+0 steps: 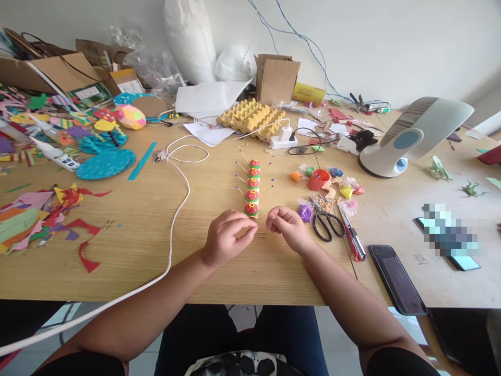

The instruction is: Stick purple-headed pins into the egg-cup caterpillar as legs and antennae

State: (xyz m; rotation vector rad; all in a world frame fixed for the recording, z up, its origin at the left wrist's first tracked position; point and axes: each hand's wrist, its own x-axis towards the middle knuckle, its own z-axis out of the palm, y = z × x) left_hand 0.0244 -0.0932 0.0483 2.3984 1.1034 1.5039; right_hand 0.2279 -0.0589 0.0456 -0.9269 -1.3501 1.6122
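At the centre of the frame, a row of domed red-and-green segments with yellow rings, the caterpillar-like figure [252, 184], is set on the wood-grained table [148, 250], flanked by thin purple-tipped sticks [236, 175]. Its long axis is aligned vertically, lower end pointed toward the left hand [229, 237] and right hand [288, 227]. Both are curled, fingertips nearly closed; whether anything is gripped cannot be told.

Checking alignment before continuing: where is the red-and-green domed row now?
In the head view, the domed row sits near the middle, just beyond the left hand and right hand, flanked by purple-tipped sticks.
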